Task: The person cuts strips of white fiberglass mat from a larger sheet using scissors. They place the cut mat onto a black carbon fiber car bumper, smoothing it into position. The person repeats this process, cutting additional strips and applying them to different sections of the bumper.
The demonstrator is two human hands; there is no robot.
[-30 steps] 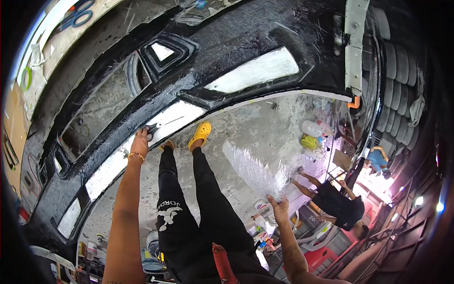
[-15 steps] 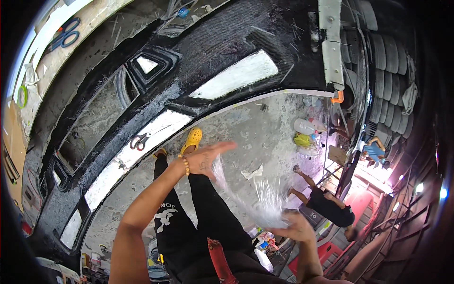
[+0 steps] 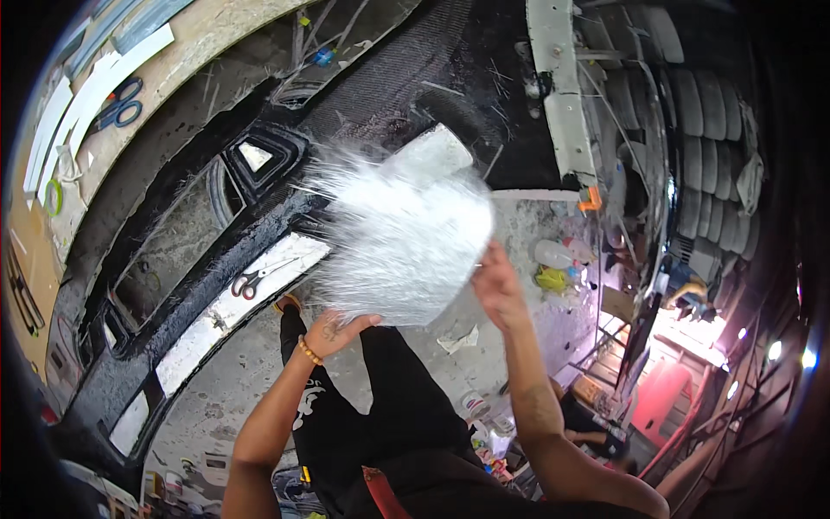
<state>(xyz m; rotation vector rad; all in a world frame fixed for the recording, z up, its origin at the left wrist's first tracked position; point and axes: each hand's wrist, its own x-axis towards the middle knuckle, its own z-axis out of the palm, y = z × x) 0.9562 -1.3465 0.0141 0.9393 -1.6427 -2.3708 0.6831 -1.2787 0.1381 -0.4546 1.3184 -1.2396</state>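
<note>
From where I stand, the sheet (image 3: 406, 242) is up in front of the person, spread across the inner edge of the black shell (image 3: 259, 221) and hiding part of a white inset (image 3: 441, 147) beyond it. The left hand (image 3: 341, 333) is at the near edge; its thumb lies along the border and the fingers are out of sight behind, so it looks like a pinch on the sheet. The right hand (image 3: 501, 290) is at the right-hand edge with its fingertips against it, but I can't tell whether they are closed on it or only steadying it. The far left side frays into loose, bristly strands above the shell, and I can't make out whether they touch it. To my eye the stuff is light and thin, fibrous like glass matting: floppy in the middle, a little springy at the strands, more likely to shed and tear than to slip. I'd judge the neater near and right edges the best places to hold, with a broad, flat pinch close to the corners; tugging at the frayed side would probably pull strands out. The scissors (image 3: 249, 284) lie apart from it, on another white inset (image 3: 212, 324).
</note>
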